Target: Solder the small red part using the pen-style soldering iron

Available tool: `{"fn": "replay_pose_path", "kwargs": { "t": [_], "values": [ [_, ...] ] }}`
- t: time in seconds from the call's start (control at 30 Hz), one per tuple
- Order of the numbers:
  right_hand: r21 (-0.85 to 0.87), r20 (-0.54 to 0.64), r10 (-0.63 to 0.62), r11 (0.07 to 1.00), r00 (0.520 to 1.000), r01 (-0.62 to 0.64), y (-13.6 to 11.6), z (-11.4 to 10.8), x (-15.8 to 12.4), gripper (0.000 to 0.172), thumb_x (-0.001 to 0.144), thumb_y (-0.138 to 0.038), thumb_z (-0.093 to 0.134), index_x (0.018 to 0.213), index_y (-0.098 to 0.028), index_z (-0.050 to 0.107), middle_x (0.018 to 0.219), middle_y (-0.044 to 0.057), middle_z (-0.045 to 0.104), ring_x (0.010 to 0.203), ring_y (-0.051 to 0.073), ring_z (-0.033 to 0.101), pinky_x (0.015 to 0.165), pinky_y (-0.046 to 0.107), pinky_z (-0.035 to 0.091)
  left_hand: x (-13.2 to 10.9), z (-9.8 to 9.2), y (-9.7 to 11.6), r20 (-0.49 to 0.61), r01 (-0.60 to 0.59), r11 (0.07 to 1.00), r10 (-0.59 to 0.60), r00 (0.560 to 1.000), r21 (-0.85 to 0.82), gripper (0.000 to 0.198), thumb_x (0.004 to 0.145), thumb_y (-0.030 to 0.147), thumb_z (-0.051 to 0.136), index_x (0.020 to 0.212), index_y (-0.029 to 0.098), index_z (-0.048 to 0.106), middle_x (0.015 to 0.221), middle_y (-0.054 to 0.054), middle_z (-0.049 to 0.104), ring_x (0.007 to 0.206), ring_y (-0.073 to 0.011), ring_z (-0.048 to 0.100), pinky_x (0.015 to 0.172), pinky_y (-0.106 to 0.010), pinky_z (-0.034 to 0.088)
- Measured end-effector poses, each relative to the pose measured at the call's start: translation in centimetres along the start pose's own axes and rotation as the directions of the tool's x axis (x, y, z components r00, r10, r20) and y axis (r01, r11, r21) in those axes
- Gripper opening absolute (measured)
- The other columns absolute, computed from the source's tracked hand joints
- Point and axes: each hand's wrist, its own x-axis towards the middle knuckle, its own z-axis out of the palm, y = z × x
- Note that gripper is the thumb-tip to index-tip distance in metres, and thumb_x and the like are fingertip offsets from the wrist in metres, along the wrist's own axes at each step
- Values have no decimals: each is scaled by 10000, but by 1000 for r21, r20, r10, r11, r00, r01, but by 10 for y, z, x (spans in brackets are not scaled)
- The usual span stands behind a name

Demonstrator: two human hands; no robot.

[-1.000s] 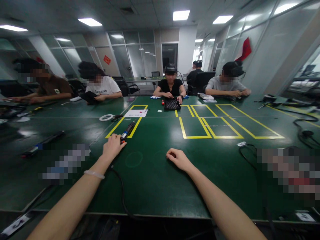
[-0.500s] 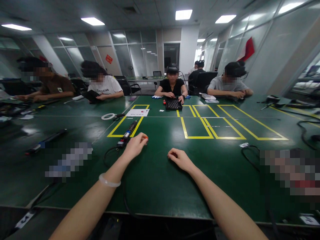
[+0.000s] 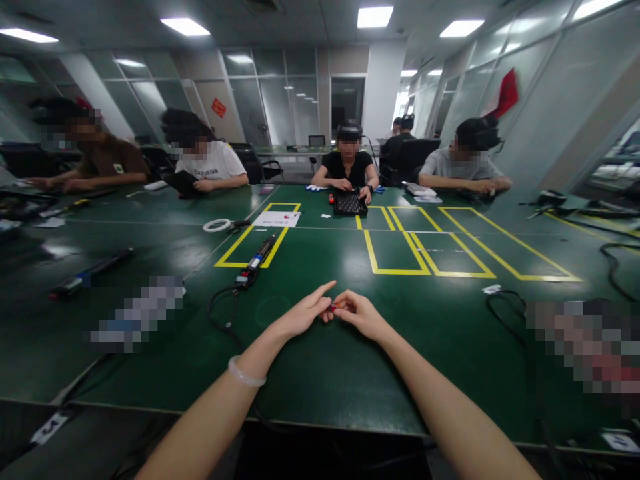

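Note:
My left hand (image 3: 304,315) and my right hand (image 3: 362,316) meet above the green table (image 3: 345,380), in front of me. Between their fingertips is a small red-orange object (image 3: 333,307), mostly covered and too small to name. My right thumb and fingers pinch it. The left index finger points outward, while the left thumb and lower fingers close at the object's other side. A pale bangle (image 3: 246,373) circles my left wrist. To the left of my hands lies a dark pen-shaped tool (image 3: 257,261) with a cable.
Yellow tape outlines (image 3: 400,272) mark the table beyond my hands. A white ring (image 3: 217,226) and a paper sheet (image 3: 278,219) lie at the back left. Across the table, a person works over a black tray (image 3: 350,204). Black cables (image 3: 505,320) run at the right; other people sit around.
My left hand has moved right and toward me, away from the pen-shaped tool, carrying the red-orange object to my right hand. The two hands now touch around it.

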Motion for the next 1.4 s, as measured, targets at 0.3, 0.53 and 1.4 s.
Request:
{"fn": "replay_pose_path", "kwargs": {
  "t": [0.3,0.53,1.4],
  "values": [
    [-51,-60,78,995,995,-81,10,-4,3,368,898,-468,457,719,-161,553,572,-15,568,520,101,515,544,215,406,-3,8,6,-87,-134,951,164,983,278,347,821,359,566,1117,179,548,872,-20,618,780,-125,572,730,-250,449],
    [66,-85,29,998,996,-24,9,0,2,324,779,-418,643,967,-182,525,706,-24,570,586,102,520,551,211,410,-2,4,1,-150,-133,932,192,970,336,225,846,337,513,984,171,579,897,-26,641,787,-129,574,715,-247,434],
    [-4,-110,51,999,993,-52,11,-9,0,228,793,-348,625,906,-158,569,712,-21,546,576,87,460,537,205,345,-22,-186,-39,-680,697,192,-154,717,691,742,705,658,475,1288,199,466,1242,-171,548,1097,-348,542,834,-418,441]
  ]
}}
